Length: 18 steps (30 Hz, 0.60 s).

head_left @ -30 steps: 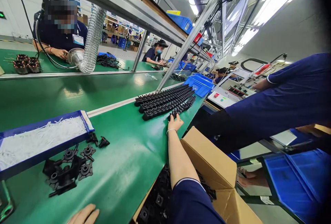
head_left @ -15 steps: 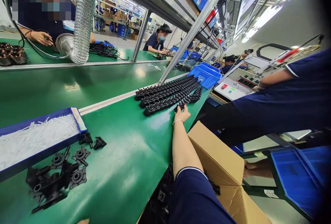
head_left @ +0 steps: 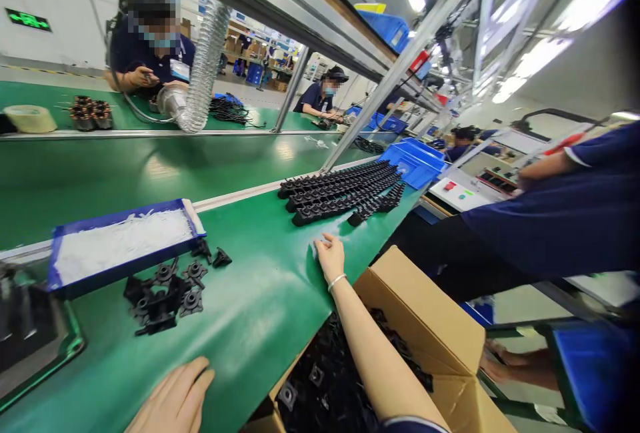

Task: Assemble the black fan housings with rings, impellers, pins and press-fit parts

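Observation:
My right hand (head_left: 331, 257) hangs over the green bench (head_left: 260, 286), its fingers loosely bent and apart with nothing seen in them. Beyond it stand close rows of black plastic parts (head_left: 345, 189), with a shorter row nearest the hand. My left hand (head_left: 175, 396) is low in the view, fingers stretched out over the bench and holding nothing visible. Ahead of it lies a loose pile of black flanged plastic parts (head_left: 163, 296). Below my right forearm, an open cardboard box (head_left: 425, 306) holds many similar black parts.
A blue tray of thin white strips (head_left: 125, 239) sits left, near a dark tray (head_left: 30, 333). A blue bin (head_left: 413, 161) stands behind the rows. A slanted metal post (head_left: 370, 109) rises there. Co-workers sit across the bench; another person (head_left: 545, 219) stands at right.
My right hand has come back from the shorter row of black parts, leaving a part at its near end. My left hand has come into view, and the view has shifted left.

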Available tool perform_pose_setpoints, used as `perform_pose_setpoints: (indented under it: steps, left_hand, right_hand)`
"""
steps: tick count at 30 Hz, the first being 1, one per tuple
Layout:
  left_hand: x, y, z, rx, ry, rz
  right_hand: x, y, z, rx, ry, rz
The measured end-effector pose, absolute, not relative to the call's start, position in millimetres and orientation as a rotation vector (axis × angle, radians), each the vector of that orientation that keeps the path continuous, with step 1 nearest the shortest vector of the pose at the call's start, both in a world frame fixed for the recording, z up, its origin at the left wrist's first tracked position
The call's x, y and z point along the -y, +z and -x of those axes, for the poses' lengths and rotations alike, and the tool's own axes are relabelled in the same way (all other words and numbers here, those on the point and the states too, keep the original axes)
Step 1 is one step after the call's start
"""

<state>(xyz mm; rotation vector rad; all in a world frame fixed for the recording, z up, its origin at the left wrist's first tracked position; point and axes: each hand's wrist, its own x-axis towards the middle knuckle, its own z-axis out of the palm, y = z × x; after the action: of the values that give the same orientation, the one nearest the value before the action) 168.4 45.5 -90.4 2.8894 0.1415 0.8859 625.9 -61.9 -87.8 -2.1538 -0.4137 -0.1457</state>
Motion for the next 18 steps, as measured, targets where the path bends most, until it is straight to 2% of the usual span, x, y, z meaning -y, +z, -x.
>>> perform_pose_setpoints:
  steps: [6,12,15,18]
  left_hand:
    - [-30.7,-58.6,-167.7,-0.219,0.609,-2.756]
    - [-20.9,-30.4,-132.1,-0.312,0.514,-2.689]
    - [-33.6,-9.9,-82.9,-0.629,0.588,-2.709]
    - [-54.6,10.2,-10.4,-1.273,0.628,-2.662]
  right_hand:
    - [21.6,-73.9,-483.7,1.084,0.281,1.942]
    - [-31.6,-43.1,-422.8,1.406,0.297,1.856]
    - [-43.5,-43.0,-424.6,1.479,0.326,1.843]
    - [-43.6,-40.9,-431.8,1.424,0.288,1.918]
